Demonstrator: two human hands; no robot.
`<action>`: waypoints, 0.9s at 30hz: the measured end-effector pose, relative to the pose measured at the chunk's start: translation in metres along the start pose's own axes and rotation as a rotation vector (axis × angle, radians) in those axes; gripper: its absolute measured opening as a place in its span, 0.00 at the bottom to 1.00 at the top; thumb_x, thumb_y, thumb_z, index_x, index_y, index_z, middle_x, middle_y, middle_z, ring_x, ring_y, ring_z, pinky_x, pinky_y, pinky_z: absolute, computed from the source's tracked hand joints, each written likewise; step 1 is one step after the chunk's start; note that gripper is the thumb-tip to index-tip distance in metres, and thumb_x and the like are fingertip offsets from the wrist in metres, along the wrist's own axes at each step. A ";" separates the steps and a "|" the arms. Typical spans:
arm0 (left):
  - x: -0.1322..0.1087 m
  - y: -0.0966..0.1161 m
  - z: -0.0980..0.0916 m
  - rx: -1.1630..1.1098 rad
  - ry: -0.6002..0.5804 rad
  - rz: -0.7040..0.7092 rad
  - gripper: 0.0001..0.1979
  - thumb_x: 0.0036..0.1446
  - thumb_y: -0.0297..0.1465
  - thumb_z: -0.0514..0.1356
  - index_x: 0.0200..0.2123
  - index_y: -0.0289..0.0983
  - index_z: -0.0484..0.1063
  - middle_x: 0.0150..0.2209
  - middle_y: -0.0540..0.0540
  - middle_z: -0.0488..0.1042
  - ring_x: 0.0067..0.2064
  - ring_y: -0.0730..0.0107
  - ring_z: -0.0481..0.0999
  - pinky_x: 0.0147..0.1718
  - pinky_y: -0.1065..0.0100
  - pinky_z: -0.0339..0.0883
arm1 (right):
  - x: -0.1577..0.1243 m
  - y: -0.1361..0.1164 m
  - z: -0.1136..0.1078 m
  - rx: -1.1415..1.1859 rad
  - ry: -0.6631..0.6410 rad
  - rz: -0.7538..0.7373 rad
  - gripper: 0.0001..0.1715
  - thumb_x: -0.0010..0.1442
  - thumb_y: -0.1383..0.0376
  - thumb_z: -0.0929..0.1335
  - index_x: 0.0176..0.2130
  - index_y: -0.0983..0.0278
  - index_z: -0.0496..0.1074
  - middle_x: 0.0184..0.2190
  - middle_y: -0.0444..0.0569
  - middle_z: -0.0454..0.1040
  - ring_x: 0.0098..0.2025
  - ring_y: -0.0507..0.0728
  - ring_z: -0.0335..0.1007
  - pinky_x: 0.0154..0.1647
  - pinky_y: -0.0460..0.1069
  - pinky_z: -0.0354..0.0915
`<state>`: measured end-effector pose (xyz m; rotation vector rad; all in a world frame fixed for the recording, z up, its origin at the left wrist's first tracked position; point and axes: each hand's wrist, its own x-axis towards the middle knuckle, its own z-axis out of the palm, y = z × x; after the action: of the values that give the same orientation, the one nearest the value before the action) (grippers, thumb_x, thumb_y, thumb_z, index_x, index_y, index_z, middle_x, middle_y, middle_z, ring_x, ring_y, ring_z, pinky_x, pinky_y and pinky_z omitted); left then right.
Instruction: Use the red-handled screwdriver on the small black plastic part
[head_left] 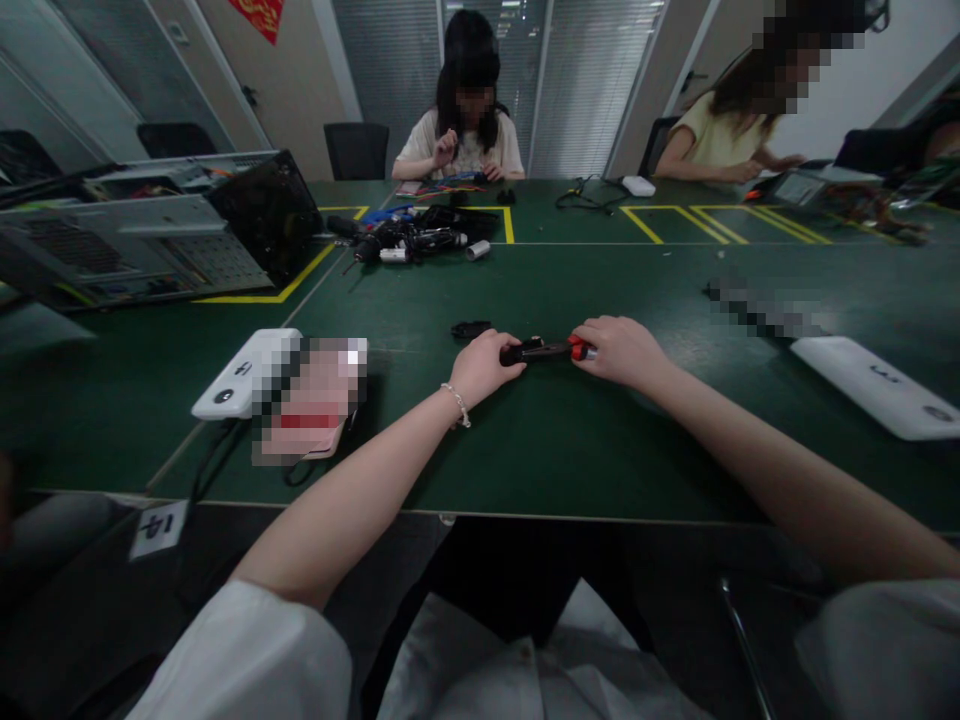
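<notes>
Near the middle of the green table (525,440), my two hands face each other over a small dark piece of work. My left hand (486,368) is closed around a small black part (517,352). My right hand (621,352) grips a red-handled tool (577,350) that looks like pliers; its dark metal end reaches left to the black part. Whether the tool's jaws bite on the part is too small to tell. Just behind my left hand lies another black piece (471,329).
A white power bank (251,375) and a pink phone (322,395) lie left; another white power bank (877,385) lies right. An open computer case (150,230) stands at the far left. Black cables and a drill-like tool (409,235) lie ahead. Two people (457,140) sit across.
</notes>
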<state>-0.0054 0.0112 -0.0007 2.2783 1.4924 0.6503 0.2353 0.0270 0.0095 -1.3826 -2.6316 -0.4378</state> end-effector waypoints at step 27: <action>0.000 -0.001 0.001 -0.004 0.016 -0.002 0.16 0.52 0.35 0.62 0.45 0.38 0.74 0.42 0.45 0.73 0.41 0.65 0.73 0.40 0.65 0.68 | -0.001 -0.003 0.000 0.006 -0.001 0.013 0.17 0.57 0.57 0.62 0.39 0.65 0.73 0.34 0.52 0.74 0.35 0.58 0.69 0.35 0.52 0.62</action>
<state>-0.0057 0.0116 -0.0019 2.2728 1.4992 0.6714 0.2329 0.0249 0.0086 -1.3973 -2.6215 -0.4278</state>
